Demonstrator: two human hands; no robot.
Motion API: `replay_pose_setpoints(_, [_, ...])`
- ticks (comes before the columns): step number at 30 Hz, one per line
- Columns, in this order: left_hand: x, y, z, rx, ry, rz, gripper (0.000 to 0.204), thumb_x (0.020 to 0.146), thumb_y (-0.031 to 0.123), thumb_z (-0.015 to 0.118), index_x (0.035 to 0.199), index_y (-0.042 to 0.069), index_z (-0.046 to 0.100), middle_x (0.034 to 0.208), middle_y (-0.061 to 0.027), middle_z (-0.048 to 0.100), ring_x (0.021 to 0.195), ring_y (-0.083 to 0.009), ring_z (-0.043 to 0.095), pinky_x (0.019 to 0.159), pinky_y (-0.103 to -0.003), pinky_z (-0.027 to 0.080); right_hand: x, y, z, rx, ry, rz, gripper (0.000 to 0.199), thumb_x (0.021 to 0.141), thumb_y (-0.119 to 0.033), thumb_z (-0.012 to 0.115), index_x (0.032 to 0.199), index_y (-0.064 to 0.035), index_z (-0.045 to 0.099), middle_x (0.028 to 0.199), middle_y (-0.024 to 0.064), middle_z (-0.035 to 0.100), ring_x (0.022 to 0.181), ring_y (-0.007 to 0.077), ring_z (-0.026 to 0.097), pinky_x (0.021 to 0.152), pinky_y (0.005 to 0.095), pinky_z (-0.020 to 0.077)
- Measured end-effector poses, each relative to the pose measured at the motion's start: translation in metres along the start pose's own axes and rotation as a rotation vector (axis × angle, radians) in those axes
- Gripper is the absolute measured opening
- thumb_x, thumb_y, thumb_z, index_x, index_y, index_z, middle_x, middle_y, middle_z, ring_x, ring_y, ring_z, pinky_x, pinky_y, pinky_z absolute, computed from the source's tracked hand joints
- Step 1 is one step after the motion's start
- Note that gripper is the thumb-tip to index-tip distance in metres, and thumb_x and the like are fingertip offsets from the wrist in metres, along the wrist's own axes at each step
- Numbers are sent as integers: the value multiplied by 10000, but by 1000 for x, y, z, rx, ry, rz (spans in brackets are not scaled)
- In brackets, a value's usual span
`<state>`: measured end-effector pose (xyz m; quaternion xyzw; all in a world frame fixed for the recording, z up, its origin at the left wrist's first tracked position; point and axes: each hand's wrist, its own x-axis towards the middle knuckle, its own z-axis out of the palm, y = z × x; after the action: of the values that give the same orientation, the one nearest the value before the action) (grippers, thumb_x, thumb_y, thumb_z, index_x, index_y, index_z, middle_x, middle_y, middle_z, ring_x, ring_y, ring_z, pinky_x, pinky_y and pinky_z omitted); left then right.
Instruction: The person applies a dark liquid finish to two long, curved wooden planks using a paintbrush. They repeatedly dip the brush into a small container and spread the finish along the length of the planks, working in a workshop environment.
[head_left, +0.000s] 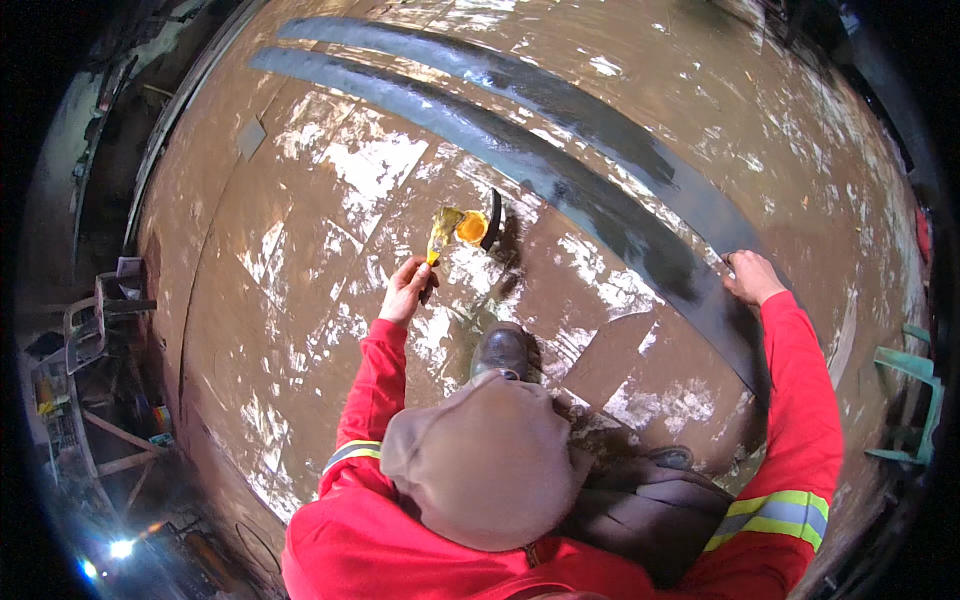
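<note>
My left hand pinches a small yellow-handled tool with a broad head smeared yellow and grey. Beside that head is a round holder of yellow-orange paste, with a black curved rim or base on its right. Two long, dark, curved strips run from the far left towards the right, a nearer strip and a farther strip, with a narrow gap between them. My right hand is at the right end of the nearer strip, its fingers bent over the edge and partly hidden.
The brown surface is worn, with white patches. My dark shoe stands on it, close to the paste. A green metal frame is at the right edge, a metal frame at the left. A bright light shines at lower left.
</note>
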<state>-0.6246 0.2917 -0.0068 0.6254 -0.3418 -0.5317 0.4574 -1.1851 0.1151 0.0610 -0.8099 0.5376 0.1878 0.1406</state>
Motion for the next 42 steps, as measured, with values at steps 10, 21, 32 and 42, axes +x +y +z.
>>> replay_pose_setpoints(10, [-18,24,4,-124,7,-46,140,949,176,501,1060,109,447,593,55,344,476,-51,286,442,-224,224,-19,40,46,40,-134,241,298,713,-213,669,931,-10,650,981,219,645,962,356,616,846,440,496])
replay_pose_setpoints(21, [-14,13,32,-109,185,-131,260,938,294,535,1110,99,546,789,-45,592,611,-112,540,483,-236,403,-31,96,60,131,88,296,396,737,-196,627,1090,-19,634,1098,212,616,1071,331,570,944,417,441])
replay_pose_setpoints(32, [154,140,242,1017,-405,516,234,807,271,668,922,70,635,580,-104,559,531,-209,536,529,-346,436,-9,99,91,259,69,336,580,747,-124,567,1315,-218,502,1331,249,432,1216,367,458,1003,411,410])
replay_pose_setpoints(42, [253,105,457,1632,-422,666,233,760,267,626,966,182,691,869,-168,677,838,-338,658,724,-419,532,48,53,98,186,49,370,487,919,-200,439,1355,-416,408,1460,208,247,1294,443,304,926,623,387])
